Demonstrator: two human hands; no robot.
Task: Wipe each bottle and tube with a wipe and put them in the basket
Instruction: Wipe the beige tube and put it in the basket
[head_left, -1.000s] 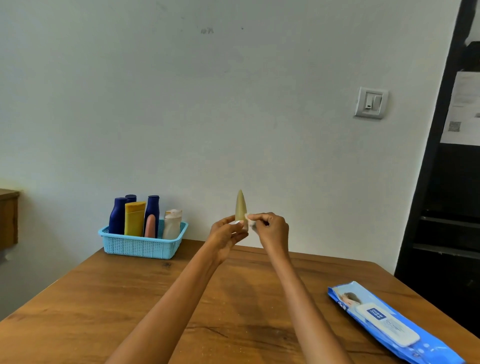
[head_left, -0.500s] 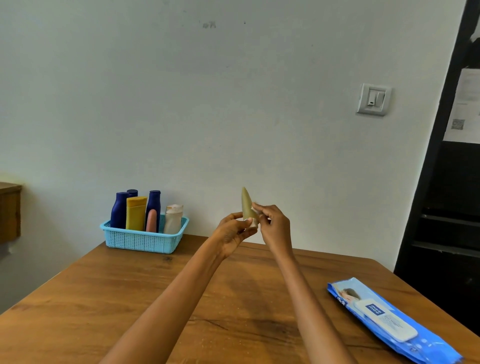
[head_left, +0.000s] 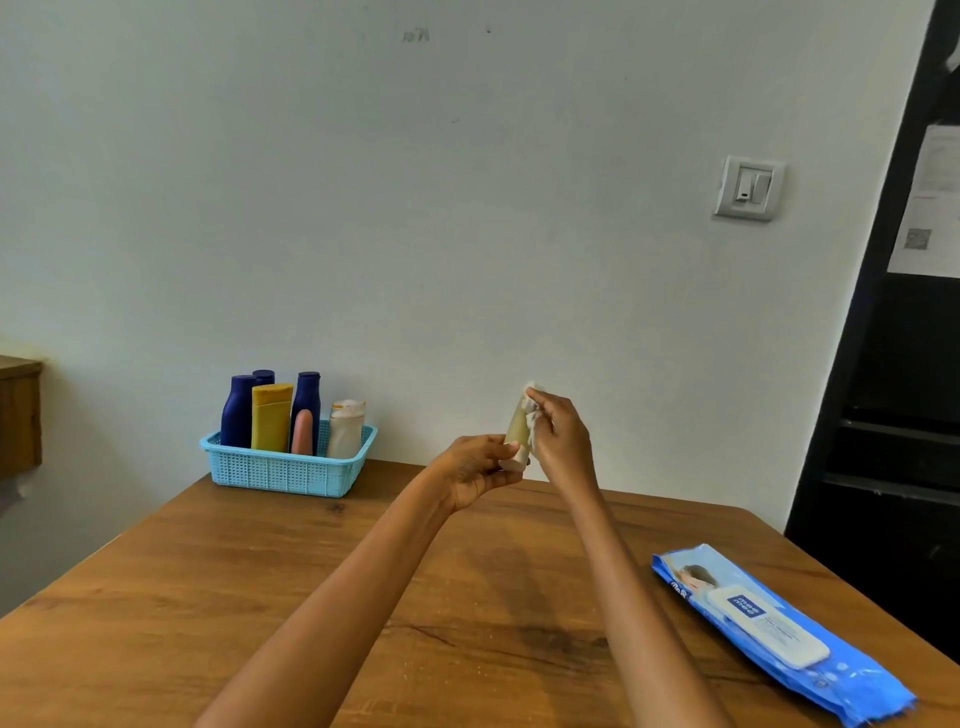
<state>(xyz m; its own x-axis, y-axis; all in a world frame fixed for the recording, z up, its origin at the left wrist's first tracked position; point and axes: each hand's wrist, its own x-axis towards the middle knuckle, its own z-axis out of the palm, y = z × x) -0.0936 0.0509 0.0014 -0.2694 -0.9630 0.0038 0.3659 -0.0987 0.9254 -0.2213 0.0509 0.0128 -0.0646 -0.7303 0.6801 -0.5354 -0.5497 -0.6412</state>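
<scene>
We noted the right hand (head_left: 561, 441) had slid its pinched wipe (head_left: 531, 410) up to the tip of the olive tube (head_left: 518, 428), left hand (head_left: 475, 467) gripping its cap end above the table (head_left: 260, 597); basket (head_left: 288, 470) next.

blue wipes pack (head_left: 779, 631), white flap label reading "mee mee", other print illegible

Pale wall (head_left: 415, 208) bearing a white switch plate (head_left: 749, 188); wooden surface (head_left: 156, 623) below; dark shelving (head_left: 893, 441) with a printed sheet (head_left: 930, 202) at right; wooden furniture edge (head_left: 20, 415) at left.
</scene>
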